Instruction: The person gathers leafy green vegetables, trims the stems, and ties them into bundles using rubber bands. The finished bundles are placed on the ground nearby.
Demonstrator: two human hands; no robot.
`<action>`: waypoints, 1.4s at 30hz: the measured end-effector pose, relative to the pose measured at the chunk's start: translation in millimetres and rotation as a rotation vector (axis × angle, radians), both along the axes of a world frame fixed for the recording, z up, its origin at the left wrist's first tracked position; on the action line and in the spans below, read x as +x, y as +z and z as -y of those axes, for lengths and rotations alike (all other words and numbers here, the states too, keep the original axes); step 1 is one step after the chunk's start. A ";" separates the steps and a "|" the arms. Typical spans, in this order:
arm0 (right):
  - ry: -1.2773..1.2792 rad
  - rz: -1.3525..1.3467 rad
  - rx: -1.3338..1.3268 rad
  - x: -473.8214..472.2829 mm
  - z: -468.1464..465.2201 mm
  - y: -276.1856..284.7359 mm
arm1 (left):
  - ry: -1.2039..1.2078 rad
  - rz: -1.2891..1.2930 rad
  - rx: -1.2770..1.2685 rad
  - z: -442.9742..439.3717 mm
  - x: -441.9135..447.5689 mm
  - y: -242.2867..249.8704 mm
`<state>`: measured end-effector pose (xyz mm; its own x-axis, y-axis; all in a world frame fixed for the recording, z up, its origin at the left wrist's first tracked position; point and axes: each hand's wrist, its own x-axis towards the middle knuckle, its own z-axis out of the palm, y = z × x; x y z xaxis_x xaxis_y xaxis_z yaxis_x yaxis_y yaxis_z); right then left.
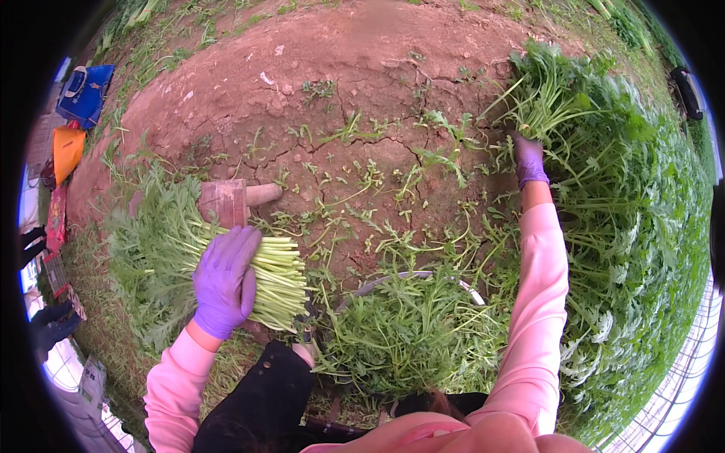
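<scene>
My left hand (224,280), in a purple glove, lies over a thick bunch of cut leafy greens (277,277) and holds it. Its pale cut ends point right and its leaves spread left. The bunch rests against a worn wooden stand (224,201) with a rounded peg jutting to the right. Far to the right, my right hand (528,158), also gloved, grips a clump of green stems (538,116) low down at the edge of the standing crop. These stems fan up and away from the hand. Its fingertips are in shade and partly hidden.
A round container with a pale rim (391,277), heaped with loose greens (408,334), stands before me. Tall growing greens (634,238) fill the right side. Cracked soil (351,164) bears scattered sprigs. Blue (88,96) and orange (68,153) bags lie at far left.
</scene>
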<state>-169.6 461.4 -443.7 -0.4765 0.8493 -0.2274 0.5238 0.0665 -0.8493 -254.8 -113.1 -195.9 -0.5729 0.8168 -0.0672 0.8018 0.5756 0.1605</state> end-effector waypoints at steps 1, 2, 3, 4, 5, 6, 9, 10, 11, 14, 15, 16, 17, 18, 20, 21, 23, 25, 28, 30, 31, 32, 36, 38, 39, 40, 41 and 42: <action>-0.053 -0.032 0.038 0.4 8.1 0.4 | 0.005 0.022 0.000 0.1 0.0 -0.4; -0.087 -0.191 -0.040 -3.8 18.0 -2.6 | 0.002 0.027 0.008 0.1 -0.2 -0.5; -0.076 -0.312 -0.124 -8.2 27.0 -6.3 | -0.002 0.031 0.016 0.1 -0.3 -0.5; 0.065 -0.506 -0.156 -18.5 36.5 -12.8 | -0.007 0.025 0.020 -0.1 -0.2 -0.1; 0.104 -0.499 -0.163 -24.3 43.0 -17.9 | -0.010 0.021 0.025 -0.2 0.1 0.3; 0.036 -0.391 0.010 -34.7 49.8 -24.6 | -0.005 0.020 0.017 -0.3 0.7 0.4; 0.068 -0.087 0.154 -49.5 53.8 -26.3 | -0.003 0.013 0.049 -0.4 1.9 0.0; 0.029 0.085 0.119 -48.9 55.0 -19.9 | -0.009 0.020 0.043 0.0 1.9 -0.3; 0.129 0.122 -0.070 -45.1 56.4 -9.1 | -0.007 0.023 0.047 0.9 1.7 0.0; 0.289 0.171 -0.634 -15.3 76.4 47.3 | 0.024 0.087 0.090 5.2 2.4 6.1; 0.357 0.036 -0.807 3.2 90.7 72.6 | 0.036 0.124 0.098 5.4 4.4 10.4; 0.380 0.100 -0.765 18.1 106.4 100.1 | 0.060 0.154 0.101 4.7 6.0 16.4; 0.453 0.100 -0.741 35.7 125.2 128.7 | 0.004 0.075 0.133 2.4 10.6 24.1; 0.533 0.018 -0.796 52.0 147.3 157.1 | -0.041 0.014 0.146 0.0 17.8 34.3; 0.678 -0.187 -0.997 86.5 193.3 215.0 | -0.178 -0.041 0.199 -13.3 37.0 53.9; 0.825 -0.094 -0.906 100.5 214.9 243.5 | -0.245 -0.123 0.261 -24.9 50.6 60.3; 1.004 0.026 -0.830 133.3 257.7 299.2 | -0.359 -0.385 0.289 -52.2 76.8 69.4; 1.120 0.173 -0.884 163.2 299.2 347.0 | -0.446 -0.611 0.263 -68.2 100.0 82.0; 1.284 0.588 -0.620 206.9 347.8 406.5 | -0.669 -0.445 0.298 -60.5 129.7 113.8; 1.324 0.781 -0.384 232.0 368.2 437.3 | -0.853 -0.430 0.428 -53.0 145.4 145.2; 1.301 0.718 -0.410 245.5 374.2 451.9 | -0.883 -0.365 0.420 -46.9 151.5 162.6; 1.286 0.656 -0.357 256.6 379.3 463.5 | -0.919 -0.307 0.422 -41.1 155.9 179.7; 1.141 0.358 -0.161 306.2 382.5 506.8 | -0.743 -0.251 0.248 -8.1 179.7 224.4; 0.957 0.288 -0.061 329.9 385.3 519.6 | -0.660 -0.344 0.297 9.7 190.6 233.2; 0.903 0.102 -0.107 340.3 386.4 522.9 | -0.618 -0.389 0.321 16.7 196.4 235.2; 0.830 -0.016 -0.207 347.2 388.5 522.2 | -0.576 -0.425 0.344 23.1 202.7 235.5; 0.736 -0.065 -0.311 353.4 389.4 519.7 | -0.512 -0.426 0.297 27.3 208.9 235.3; 0.697 -0.167 -0.253 356.7 390.9 513.5 | -0.455 -0.423 0.264 29.5 215.1 234.3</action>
<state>187.0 70.5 69.8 -0.9288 0.2708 -0.2530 0.2951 0.1273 -0.9470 -39.8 -142.5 38.4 -0.1010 0.9412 0.3223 0.9798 0.1504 -0.1321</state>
